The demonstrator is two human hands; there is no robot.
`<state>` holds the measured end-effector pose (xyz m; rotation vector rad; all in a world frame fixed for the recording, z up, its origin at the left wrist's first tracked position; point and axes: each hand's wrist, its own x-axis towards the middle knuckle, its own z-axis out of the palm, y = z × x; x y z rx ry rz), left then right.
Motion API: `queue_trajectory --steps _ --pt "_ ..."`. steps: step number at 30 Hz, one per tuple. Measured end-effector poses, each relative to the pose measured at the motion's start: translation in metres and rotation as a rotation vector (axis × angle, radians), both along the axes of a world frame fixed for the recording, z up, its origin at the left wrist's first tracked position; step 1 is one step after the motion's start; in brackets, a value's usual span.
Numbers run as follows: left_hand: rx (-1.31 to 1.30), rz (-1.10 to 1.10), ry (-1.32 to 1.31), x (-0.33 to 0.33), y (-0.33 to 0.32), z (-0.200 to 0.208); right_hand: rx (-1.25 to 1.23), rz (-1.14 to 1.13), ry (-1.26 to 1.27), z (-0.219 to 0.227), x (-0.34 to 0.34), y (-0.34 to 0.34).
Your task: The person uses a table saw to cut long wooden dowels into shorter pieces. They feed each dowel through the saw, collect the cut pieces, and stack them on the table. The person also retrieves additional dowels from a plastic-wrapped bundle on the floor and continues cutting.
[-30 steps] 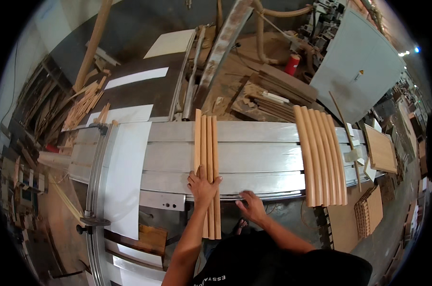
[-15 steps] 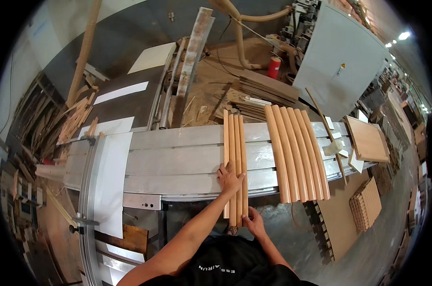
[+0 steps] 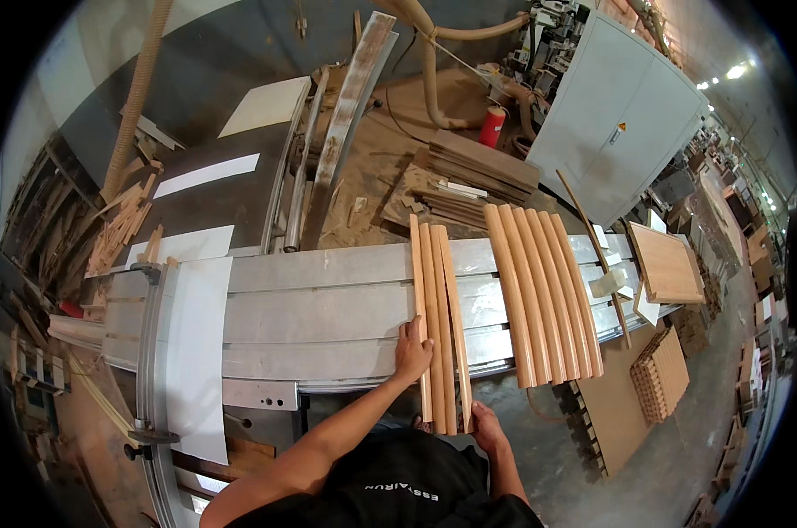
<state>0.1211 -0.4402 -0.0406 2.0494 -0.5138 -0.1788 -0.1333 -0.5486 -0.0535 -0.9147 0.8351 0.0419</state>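
Note:
A small group of light-brown, rounded wooden strips (image 3: 440, 334) lies lengthwise across the grey metal table, their near ends jutting past its front edge. At the group's left side, my left hand (image 3: 412, 352) has its fingers and thumb closed about the leftmost strip (image 3: 419, 299). My right hand (image 3: 489, 429) grips the near end of the rightmost strip (image 3: 459, 352), which slants away from its neighbours and leaves a narrow gap. Part of the right fingers is hidden. To the right, a wider row of similar wooden strips (image 3: 544, 299) lies side by side, apart from both hands.
The slotted metal table (image 3: 319, 308) carries a fence rail (image 3: 149, 352) and white sheet (image 3: 193, 352) at left. Toward the right end lie a thin stick (image 3: 594, 251) and a wooden panel (image 3: 669, 264). A stack of corrugated-looking pieces (image 3: 661, 377) stands low at right.
My left hand has moved from across the strips to the leftmost one. The rightmost strip's near end has swung right with my right hand, opening a gap. The view has shifted slightly.

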Motion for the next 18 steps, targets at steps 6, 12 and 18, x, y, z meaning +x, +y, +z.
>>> queue_trajectory --steps 6,12,18 --pt "-0.058 0.058 0.154 0.012 -0.003 -0.015 -0.279 0.091 0.219 0.016 0.016 0.017" --pt "-0.445 0.08 0.679 0.021 0.009 -0.018 -0.398 -0.194 0.21 0.012 0.0 0.051" --pt "-0.048 0.097 0.487 0.024 0.003 0.002 -0.105 -0.42 0.174 0.009 -0.027 0.095"
